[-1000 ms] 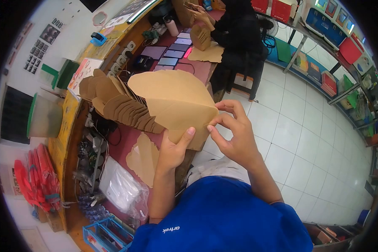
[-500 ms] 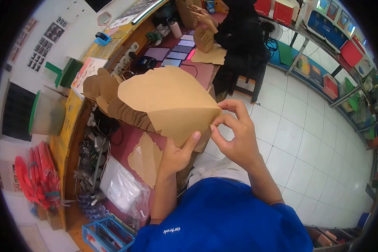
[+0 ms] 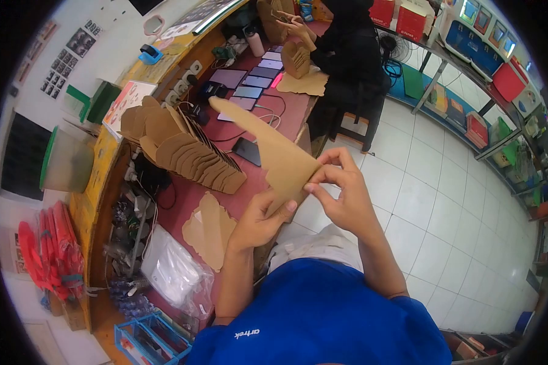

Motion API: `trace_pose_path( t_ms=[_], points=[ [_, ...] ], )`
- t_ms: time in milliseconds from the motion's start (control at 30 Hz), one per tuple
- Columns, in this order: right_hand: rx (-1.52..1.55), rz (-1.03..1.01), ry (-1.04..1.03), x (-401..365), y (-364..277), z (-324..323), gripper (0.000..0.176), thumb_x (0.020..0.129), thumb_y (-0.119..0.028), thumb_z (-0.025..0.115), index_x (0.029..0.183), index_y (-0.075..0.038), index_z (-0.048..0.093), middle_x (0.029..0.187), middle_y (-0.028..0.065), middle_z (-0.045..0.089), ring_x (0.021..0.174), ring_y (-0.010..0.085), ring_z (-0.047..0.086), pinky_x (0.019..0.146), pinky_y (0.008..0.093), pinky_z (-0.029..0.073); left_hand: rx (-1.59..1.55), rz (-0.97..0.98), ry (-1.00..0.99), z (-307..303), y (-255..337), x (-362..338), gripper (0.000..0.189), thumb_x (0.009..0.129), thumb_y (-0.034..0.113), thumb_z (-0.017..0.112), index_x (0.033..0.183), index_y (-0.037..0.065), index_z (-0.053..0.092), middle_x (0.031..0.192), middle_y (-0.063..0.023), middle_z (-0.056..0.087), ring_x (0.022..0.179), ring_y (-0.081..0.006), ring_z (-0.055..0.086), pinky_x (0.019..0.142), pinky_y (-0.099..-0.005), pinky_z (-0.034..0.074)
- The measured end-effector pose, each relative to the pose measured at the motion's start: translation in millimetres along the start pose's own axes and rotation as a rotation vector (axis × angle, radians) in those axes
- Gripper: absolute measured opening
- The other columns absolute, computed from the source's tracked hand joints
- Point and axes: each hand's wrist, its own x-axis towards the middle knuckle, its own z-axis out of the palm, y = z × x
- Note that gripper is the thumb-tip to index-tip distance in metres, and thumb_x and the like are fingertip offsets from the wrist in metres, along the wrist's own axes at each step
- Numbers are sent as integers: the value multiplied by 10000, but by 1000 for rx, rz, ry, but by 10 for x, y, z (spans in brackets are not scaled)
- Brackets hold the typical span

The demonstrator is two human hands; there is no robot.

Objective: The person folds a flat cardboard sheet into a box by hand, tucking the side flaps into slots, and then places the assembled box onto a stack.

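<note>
Between my hands is a brown cardboard sheet (image 3: 280,152), creased and partly folded, its narrow scalloped end pointing away to the upper left. My left hand (image 3: 262,220) grips its lower edge, thumb on the near face. At the right corner, the thumb and fingers of my right hand (image 3: 342,188) pinch the cardboard. A stack of folded cardboard pieces (image 3: 182,146) stands on the pink-topped table left of the sheet. Nearer me, another flat cardboard piece (image 3: 209,231) lies beside my left forearm.
Several phones and tablets (image 3: 257,81) with cables lie further along the table. A person in black (image 3: 353,55) sits there, holding a phone. A clear plastic bag (image 3: 179,267) and blue basket (image 3: 152,337) are near left. Shelving (image 3: 456,61) runs along the right.
The cardboard sheet has tilted and folded, so it now shows as a narrower shape. A dark phone and more of the stack behind it have come into view. Both hands keep their grip.
</note>
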Motion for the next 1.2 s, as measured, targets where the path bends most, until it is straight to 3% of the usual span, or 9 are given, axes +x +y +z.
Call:
trace_pose_path(
  t_ms=[167, 233, 367, 467, 733, 967, 1033, 1133, 1200],
  points=[
    [-81, -81, 69, 34, 3, 151, 93, 837, -11, 755, 878, 48, 694, 1137, 136, 553, 1002, 262, 665, 863, 353, 589, -71, 104, 158, 100, -51, 76, 340, 1052, 165, 588, 1334, -24, 581, 1228, -65, 656, 1102, -143, 598, 957, -301, 477],
    [177, 106, 134, 82, -39, 184, 75, 870, -8, 740, 884, 56, 704, 1153, 126, 559, 1030, 240, 675, 863, 341, 624, -210, 81, 232, 47, -148, 113, 394, 1059, 158, 571, 1404, -24, 511, 1314, -67, 612, 1185, -152, 570, 1011, -309, 452],
    [267, 105, 68, 51, 29, 152, 63, 893, -15, 727, 894, 47, 718, 1173, 122, 563, 1085, 241, 668, 879, 356, 634, -173, 123, 223, 0, -207, 80, 424, 1063, 148, 561, 1445, -14, 471, 1354, -64, 588, 1225, -160, 549, 1041, -314, 432],
    [167, 84, 29, 20, 74, 93, 62, 891, 0, 736, 928, 47, 720, 1223, 118, 550, 1074, 205, 654, 893, 325, 627, -230, 38, 206, 24, -264, 88, 427, 1071, 160, 546, 1453, -14, 469, 1358, -68, 590, 1247, -165, 539, 1066, -320, 416],
    [20, 4, 84, -23, 80, 99, 84, 840, -9, 763, 860, 46, 703, 1104, 133, 536, 967, 242, 641, 840, 326, 596, -157, 51, 87, 122, -46, 62, 417, 1085, 177, 522, 1457, -5, 469, 1434, -90, 521, 1316, -181, 488, 1107, -343, 390],
    [-247, -153, 173, -4, 43, 190, 91, 837, -2, 785, 865, 38, 708, 1080, 109, 551, 1003, 199, 637, 834, 308, 616, -128, 142, 202, 246, -5, 51, 407, 1092, 200, 504, 1433, -20, 490, 1385, -97, 571, 1273, -166, 524, 1077, -322, 418],
    [122, 27, 186, 28, 24, 220, 96, 842, 7, 786, 902, 32, 717, 1090, 98, 565, 1032, 186, 642, 842, 305, 622, -245, 59, 260, 192, -65, 62, 425, 1087, 190, 514, 1457, -13, 459, 1413, -93, 549, 1293, -168, 510, 1092, -326, 406],
    [110, -47, 169, 17, 129, 236, 112, 833, -21, 800, 897, 36, 727, 1114, 111, 587, 976, 202, 683, 811, 310, 619, -329, 41, 235, 71, -174, 35, 440, 1081, 173, 527, 1484, 20, 437, 1439, -92, 525, 1332, -209, 503, 1116, -376, 408],
    [148, -17, 125, 8, 112, 219, 107, 830, -10, 795, 902, 35, 731, 1125, 121, 587, 976, 206, 682, 813, 311, 620, -315, 49, 233, 6, -205, 28, 440, 1082, 186, 529, 1474, 6, 444, 1430, -86, 536, 1320, -187, 501, 1107, -349, 403]
  ],
)
